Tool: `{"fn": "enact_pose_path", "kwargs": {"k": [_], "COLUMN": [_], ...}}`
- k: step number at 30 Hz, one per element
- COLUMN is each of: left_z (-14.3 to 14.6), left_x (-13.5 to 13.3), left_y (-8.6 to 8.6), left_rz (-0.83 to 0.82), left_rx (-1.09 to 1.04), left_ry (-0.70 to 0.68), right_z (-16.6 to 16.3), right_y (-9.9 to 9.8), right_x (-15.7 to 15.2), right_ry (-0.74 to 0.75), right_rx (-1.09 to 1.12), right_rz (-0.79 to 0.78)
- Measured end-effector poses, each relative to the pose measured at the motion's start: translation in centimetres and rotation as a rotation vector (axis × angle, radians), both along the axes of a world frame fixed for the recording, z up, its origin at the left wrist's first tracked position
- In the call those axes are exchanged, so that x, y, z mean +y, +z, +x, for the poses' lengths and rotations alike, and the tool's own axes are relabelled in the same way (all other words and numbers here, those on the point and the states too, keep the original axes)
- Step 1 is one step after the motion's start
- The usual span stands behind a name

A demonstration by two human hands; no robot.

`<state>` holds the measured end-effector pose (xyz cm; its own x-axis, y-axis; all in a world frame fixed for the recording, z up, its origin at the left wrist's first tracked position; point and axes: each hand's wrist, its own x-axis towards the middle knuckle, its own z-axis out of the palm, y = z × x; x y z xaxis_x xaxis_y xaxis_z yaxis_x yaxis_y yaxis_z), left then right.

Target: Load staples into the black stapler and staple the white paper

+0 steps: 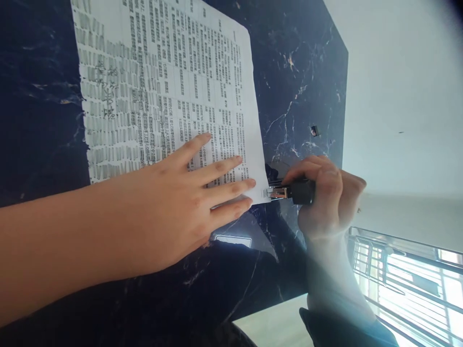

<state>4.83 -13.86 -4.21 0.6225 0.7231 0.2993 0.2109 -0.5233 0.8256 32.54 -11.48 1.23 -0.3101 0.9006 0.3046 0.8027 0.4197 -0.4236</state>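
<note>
White printed paper (173,86): lies flat on the tabletop (296,72) under my left grip (188,202), reaching well past my fingers on the far side, its columns of small print turned sideways.
Left grip: palm down, fingers spread apart and resting on the sheet close to its near right corner. It pinches nothing; the thumb is hidden from me.
Right grip (327,193): wrapped around the stapler, just to the right of my left fingertips.
Stapler (303,192): black body held inside my right grip, metal nose pointing towards my left grip and meeting the corner of the paper. I cannot tell how far the corner goes in.
Grey strokes (119,103): short marks in rows on the left part of the sheet, beyond my left wrist, with some handwriting among them.
Tabletop: dark blue, glossy and pale-veined, beneath my left grip.
Small dark piece (316,130): on the tabletop, near my right grip on its far side, touching neither hand; too small for me to name.
Dark sleeve (343,323): on my forearm, below my right grip.
Barred window (405,274): bright, off to the right of my right grip and well apart from it.
</note>
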Motion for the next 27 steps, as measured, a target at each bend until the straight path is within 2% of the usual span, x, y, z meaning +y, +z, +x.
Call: {"fn": "enact_pose_path", "kwargs": {"k": [3, 8, 13, 18, 20, 23, 25, 27], "left_z": [0.0, -0.4, -1.2, -1.9, -2.2, -3.0, -3.7, -4.3], "left_x": [0.2, 0.2, 0.0, 0.0, 0.3, 1.5, 2.5, 3.3], "left_y": [0.3, -0.4, -1.1, 0.7, 1.9, 3.5, 4.1, 4.3], "left_rz": [-0.04, 0.081, 0.188, 0.381, 0.437, 0.486, 0.509, 0.516], "left_rx": [-0.005, 0.031, 0.108, 0.357, 0.398, 0.396, 0.441, 0.534], "left_ry": [-0.009, -0.064, -0.111, -0.244, -0.199, -0.001, 0.127, 0.193], "right_z": [1.1, 3.1, 3.1, 2.6, 2.8, 3.1, 3.3, 3.3], "right_y": [0.3, 0.6, 0.5, 1.0, 1.2, 1.5, 1.6, 1.8], "right_x": [0.8, 2.6, 3.3, 3.0, 3.0, 3.0, 3.0, 3.1], "right_ry": [-0.02, -0.128, 0.021, 0.068, 0.077, 0.096, 0.105, 0.116], "right_rx": [-0.057, -0.116, -0.102, -0.09, -0.123, -0.137, -0.136, -0.147], "right_rz": [-0.036, -0.018, -0.019, -0.085, -0.111, -0.134, -0.154, -0.156]}}
